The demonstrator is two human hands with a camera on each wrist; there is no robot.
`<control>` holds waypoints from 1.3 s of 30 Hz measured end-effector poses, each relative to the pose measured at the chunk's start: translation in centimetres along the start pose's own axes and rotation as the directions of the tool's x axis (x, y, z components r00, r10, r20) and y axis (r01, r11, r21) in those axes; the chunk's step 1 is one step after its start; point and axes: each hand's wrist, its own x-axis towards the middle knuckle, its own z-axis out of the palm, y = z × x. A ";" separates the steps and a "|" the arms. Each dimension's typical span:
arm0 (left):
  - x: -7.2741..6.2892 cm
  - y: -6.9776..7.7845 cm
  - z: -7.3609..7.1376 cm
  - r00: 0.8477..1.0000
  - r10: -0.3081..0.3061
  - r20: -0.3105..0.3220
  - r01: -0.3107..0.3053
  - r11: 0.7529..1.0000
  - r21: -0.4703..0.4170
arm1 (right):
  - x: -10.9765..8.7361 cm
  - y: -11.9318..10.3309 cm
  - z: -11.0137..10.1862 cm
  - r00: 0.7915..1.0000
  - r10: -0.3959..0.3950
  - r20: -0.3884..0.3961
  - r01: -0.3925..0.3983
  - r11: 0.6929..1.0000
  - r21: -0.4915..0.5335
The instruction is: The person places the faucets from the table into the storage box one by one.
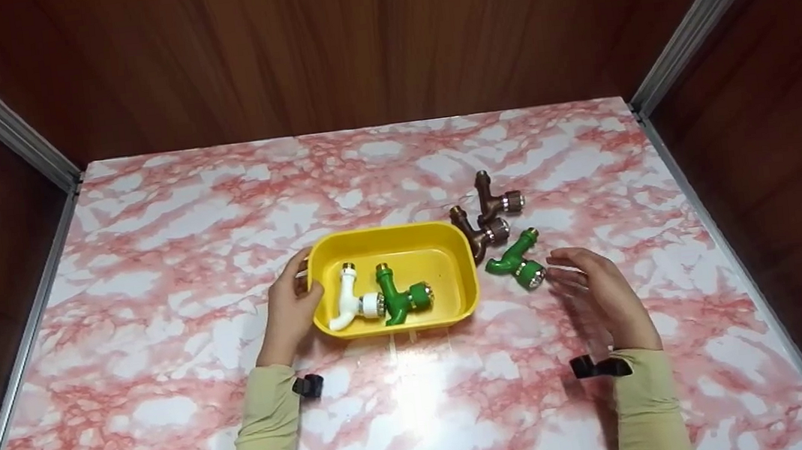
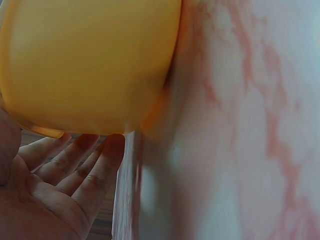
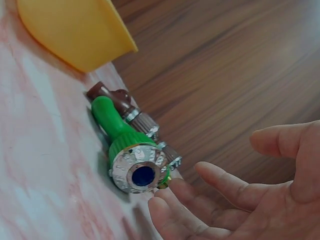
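My left hand [image 1: 288, 312] grips the left end of a yellow plastic tub [image 1: 391, 235], thumb over its rim and fingers along the outer wall. In the left wrist view the fingertips [image 2: 116, 145] meet the tub's side. Inside the tub lie a white tap [image 1: 349, 295] and a green tap [image 1: 396, 297], side by side. A second green tap [image 1: 518, 258] lies on the table right of the tub. Just right of its knob, my right hand [image 1: 609, 299] hovers with fingers spread and nothing in it; the right wrist view shows the tap's silver-ringed knob [image 3: 140, 169] near the fingertips.
Two brown taps, a nearer one [image 1: 479, 234] by the tub's right rim and a farther one [image 1: 492, 199], lie behind the loose green tap. The pink-and-white marbled table [image 1: 181, 220] is bounded by dark wood panels [image 1: 350, 42] at the back and sides.
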 end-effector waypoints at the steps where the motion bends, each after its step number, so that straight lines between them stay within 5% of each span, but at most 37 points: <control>1: 0.0 0.0 0.0 1.000 0.001 0.002 -0.001 1.000 0.001 | 0.4 0.6 -0.3 1.000 0.005 -0.002 -0.005 1.000 0.009; 7: 0.2 0.2 0.1 1.000 -0.001 0.008 0.001 1.000 0.013 | 2.0 2.8 -1.2 1.000 0.019 -0.024 -0.017 0.998 0.065; 18: 0.2 0.3 0.1 1.000 -0.001 0.003 0.001 1.000 -0.009 | 0.2 -0.1 2.1 0.999 0.015 -0.045 -0.015 1.000 -0.017; 27: -0.7 3.1 -0.2 1.000 0.008 0.029 -0.007 0.999 -0.035 | 0.4 -0.6 3.1 0.998 -0.020 -0.066 0.007 0.979 -0.203; 39: 0.0 0.0 0.1 1.000 -0.011 -0.005 0.011 1.000 0.006 | 0.7 -0.3 3.5 0.997 -0.028 -0.065 0.010 0.965 -0.263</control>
